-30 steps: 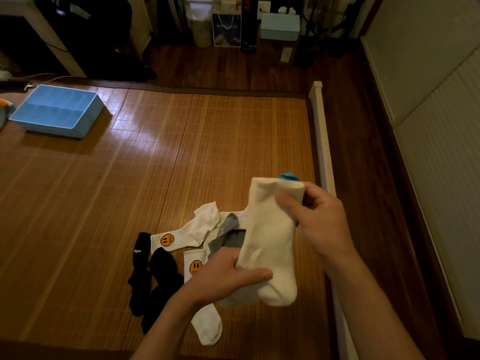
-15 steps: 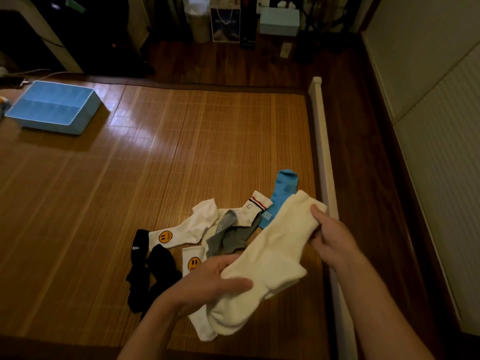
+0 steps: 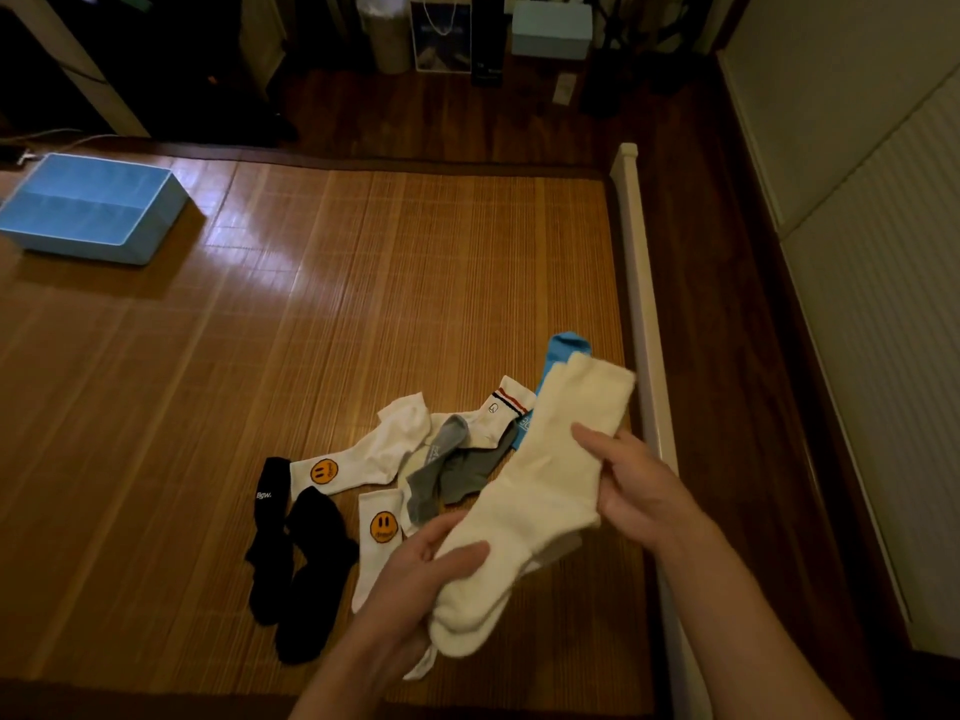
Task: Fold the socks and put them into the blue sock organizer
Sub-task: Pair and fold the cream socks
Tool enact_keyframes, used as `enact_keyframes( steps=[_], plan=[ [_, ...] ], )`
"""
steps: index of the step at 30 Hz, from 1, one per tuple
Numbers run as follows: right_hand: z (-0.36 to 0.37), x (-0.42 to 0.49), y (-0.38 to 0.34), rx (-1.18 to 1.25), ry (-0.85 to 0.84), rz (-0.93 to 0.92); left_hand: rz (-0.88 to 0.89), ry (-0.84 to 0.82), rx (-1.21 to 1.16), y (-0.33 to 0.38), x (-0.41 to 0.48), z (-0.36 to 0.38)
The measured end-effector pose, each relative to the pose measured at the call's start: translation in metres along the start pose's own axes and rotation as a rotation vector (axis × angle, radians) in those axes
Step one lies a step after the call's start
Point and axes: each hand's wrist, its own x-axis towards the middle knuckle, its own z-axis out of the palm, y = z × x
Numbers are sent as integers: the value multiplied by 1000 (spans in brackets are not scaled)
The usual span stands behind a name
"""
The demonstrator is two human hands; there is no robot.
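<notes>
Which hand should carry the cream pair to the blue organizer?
Probably left. The left hand grips the toe end of the cream pair, on the side where the blue organizer sits; the right hand holds the leg, farther away.

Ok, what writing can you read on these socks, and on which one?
"Bgw." on the black sock.
Smiley socks: print under the faces, too blurred.
Grey sock: print too small.
Blue sock: print mostly hidden.
</notes>
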Motion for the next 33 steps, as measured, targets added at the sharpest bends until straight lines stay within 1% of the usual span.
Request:
enact_keyframes(
  steps=[1,5,8,10,11,13,14,15,16,17,18,19,21,23,24,27,29,33],
  plan=[
    [1,2,2,3,19,-21,-16,39,-101,-1,3,0],
    [2,0,5,184,85,-168,-49,132,-568,-1,13,0],
    [1,-5,20,235,100,-213,-16,96,-845,5,15,4],
    [2,-9,30,266,116,-232,52,74,-917,12,18,7],
    [3,-11,33,289,126,-244,77,84,-907,15,20,10],
    [4,-13,36,323,163,-281,114,147,-813,20,24,12],
    [5,-14,38,314,202,-306,134,188,-747,21,25,13],
    [5,-14,40,252,269,-342,152,229,-678,22,27,13],
    [5,-14,43,124,358,-393,171,266,-612,21,29,14],
    [6,-15,46,-61,450,-461,190,295,-556,21,30,15],
    [8,-14,50,-270,515,-529,206,314,-511,20,31,17],
    [10,-15,56,-437,532,-585,216,319,-471,18,32,19],
    [12,-16,70,-638,496,-668,226,300,-385,14,33,26],
    [16,-18,83,-783,444,-769,253,266,-271,9,32,33],
    [19,-19,89,-844,385,-838,277,254,-216,6,32,36],
    [22,-21,106,-1031,129,-1049,330,224,-111,1,32,45],
    [16,-17,111,-1139,51,-1147,338,244,-122,0,32,47],
    [5,-12,115,-1172,40,-1250,304,244,-250,2,30,46]
  ],
)
